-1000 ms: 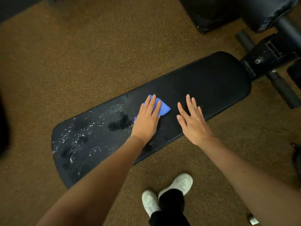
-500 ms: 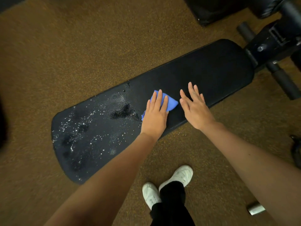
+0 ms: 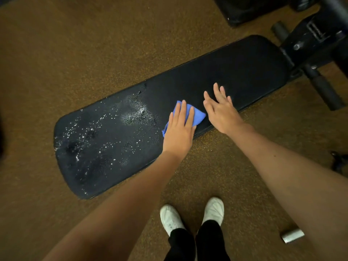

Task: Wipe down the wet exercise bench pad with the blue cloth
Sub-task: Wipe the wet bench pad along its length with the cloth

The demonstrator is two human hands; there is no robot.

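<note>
Fingers [image 3: 183,112] of the left hand [image 3: 179,132] are lying straight and close together, pressing flat on the blue cloth [image 3: 196,115]; nothing is curled round it. Cloth is sitting bunched under the palm near the middle of the bench pad [image 3: 244,70], close to the pad's near edge, with one corner sticking out to the right.

Right hand [image 3: 222,110] is stretching out just beside the cloth, fingers spread and straight, holding nothing. It is probably resting on the pad, though contact is hard to judge from above.

Pad is lying diagonally across the brown speckled floor [image 3: 75,53]. Water droplets [image 3: 135,115] are glinting over the left half of the pad; the stretch right of the cloth is looking dull and dark.

Bench frame [image 3: 308,40] with foam rollers is joining the pad's far right end. White shoes [image 3: 170,218] are standing below the pad, and a small silver cylinder [image 3: 292,236] is lying on the floor at lower right.
</note>
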